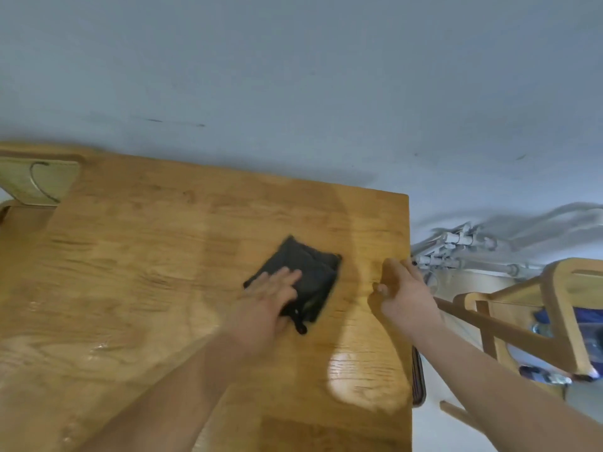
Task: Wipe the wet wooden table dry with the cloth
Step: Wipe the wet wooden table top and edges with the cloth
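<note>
A dark folded cloth [313, 272] lies flat on the wooden table [146, 249], right of its middle. My left hand [267, 301] presses on the cloth's near left part, palm down and fingers spread. My right hand [404, 288] rests at the table's right edge, fingers curled over the rim, holding nothing else. Wet streaks and a bright glossy patch [355, 376] show on the wood near the front right. The picture is blurred by motion.
A wooden chair [561, 308] stands to the right of the table, with pipes [456, 249] along the wall behind it. Another chair back [39, 181] shows at the table's far left. A pale blue wall runs behind the table.
</note>
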### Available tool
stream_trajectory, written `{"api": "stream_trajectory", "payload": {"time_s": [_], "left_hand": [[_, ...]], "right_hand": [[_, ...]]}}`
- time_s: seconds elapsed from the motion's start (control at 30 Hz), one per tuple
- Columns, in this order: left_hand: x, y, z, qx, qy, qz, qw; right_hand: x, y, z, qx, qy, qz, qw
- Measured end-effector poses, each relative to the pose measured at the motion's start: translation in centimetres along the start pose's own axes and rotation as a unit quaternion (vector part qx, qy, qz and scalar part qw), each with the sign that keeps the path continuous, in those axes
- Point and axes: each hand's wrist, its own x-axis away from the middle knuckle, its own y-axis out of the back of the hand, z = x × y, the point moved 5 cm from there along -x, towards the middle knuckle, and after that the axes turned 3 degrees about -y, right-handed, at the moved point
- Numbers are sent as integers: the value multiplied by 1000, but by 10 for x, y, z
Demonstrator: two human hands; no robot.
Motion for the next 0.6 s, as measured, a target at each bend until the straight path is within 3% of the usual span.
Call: {"api": "stream_trajectory", "payload": {"time_s": [0.07, 0.13, 0.2, 0.33, 0.5, 0.6], "left_hand": [[-8, 10, 7, 13, 125, -57, 990], [-26, 5, -13, -10, 186, -48, 981], [-49, -7, -48, -33, 135, -11, 990], [-118, -22, -93, -64, -54, 53, 995], [-210, -23, -116, -65, 36, 34, 997], [-190, -47, -153, -82, 8, 25, 996]], "right_hand": [[10, 6, -5, -69, -26, -13, 997], [17, 8, -15, -113, -66, -11, 991], [27, 9, -25, -138, -94, -10, 986], [47, 5, -52, -192, -132, 3, 972], [79, 8, -82, -235, -201, 23, 951], [92, 11, -96, -251, -218, 30, 943]]}}
